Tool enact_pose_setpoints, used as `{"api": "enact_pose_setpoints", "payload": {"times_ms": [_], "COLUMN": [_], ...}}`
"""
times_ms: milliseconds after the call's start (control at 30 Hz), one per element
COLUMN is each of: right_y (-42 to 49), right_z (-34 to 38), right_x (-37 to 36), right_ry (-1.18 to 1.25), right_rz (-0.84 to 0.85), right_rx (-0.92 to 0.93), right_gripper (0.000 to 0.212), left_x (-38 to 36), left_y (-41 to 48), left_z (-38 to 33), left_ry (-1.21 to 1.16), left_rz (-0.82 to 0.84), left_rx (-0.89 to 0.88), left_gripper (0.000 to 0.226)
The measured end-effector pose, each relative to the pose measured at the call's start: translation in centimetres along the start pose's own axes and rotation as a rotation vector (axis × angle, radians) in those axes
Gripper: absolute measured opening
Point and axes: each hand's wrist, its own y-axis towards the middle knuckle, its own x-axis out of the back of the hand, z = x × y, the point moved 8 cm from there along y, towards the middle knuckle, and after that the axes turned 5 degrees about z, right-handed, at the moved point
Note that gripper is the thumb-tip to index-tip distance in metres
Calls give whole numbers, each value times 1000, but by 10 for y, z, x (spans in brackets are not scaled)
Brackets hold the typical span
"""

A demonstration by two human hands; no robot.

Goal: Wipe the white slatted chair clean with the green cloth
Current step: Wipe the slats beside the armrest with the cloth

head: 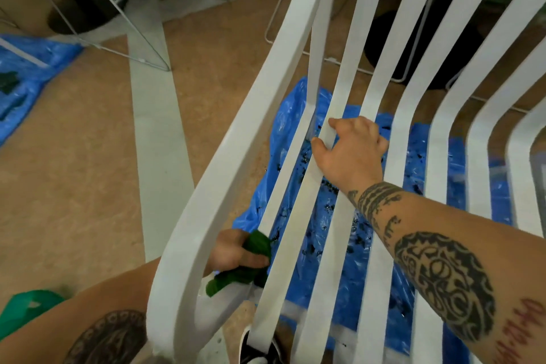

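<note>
Seen from above, a white slatted chair (206, 186) fills the middle and right of the view, its long curved slats running up and away from the person

The left hand (233, 254) is tucked just under the chair's thick outer side rail, near its front end. Its fingers are curled tightly round a bunched green cloth (257, 245), which touches the edge of the slat next to the rail

The right hand (351, 151), on a tattooed forearm, is further up the chair where the seat bends into the back. Its thumb and fingers are wrapped round one slat near the side rail, and the palm lies over the neighbouring slat

Under the chair lies a crinkled blue sheet (325, 230), dotted with dark specks and showing through the gaps between slats. A dark shoe (251, 346) shows beneath the chair's front edge

Left of the chair is a tan floor (74, 186) with pale stripes. Thin wire legs (141, 9) stand beyond the chair's far left side. A second blue sheet (26, 68) lies well to the chair's left
</note>
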Motion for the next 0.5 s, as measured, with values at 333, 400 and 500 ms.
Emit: {"api": "enact_pose_setpoints", "payload": {"times_ms": [333, 400, 500], "right_y": [8, 8, 11], "right_z": [-1, -2, -2], "right_x": [2, 2, 4], "right_ry": [29, 34, 48], "right_rz": [12, 4, 1], "right_rx": [8, 6, -3], "right_gripper": [59, 59, 57], "left_x": [46, 60, 81], "left_y": [50, 68, 93], "left_z": [-69, -97, -128], "left_ry": [-279, -237, -47], "left_rz": [-111, -159, -289], "left_rx": [-152, -174, -116], "left_gripper": [29, 27, 35]}}
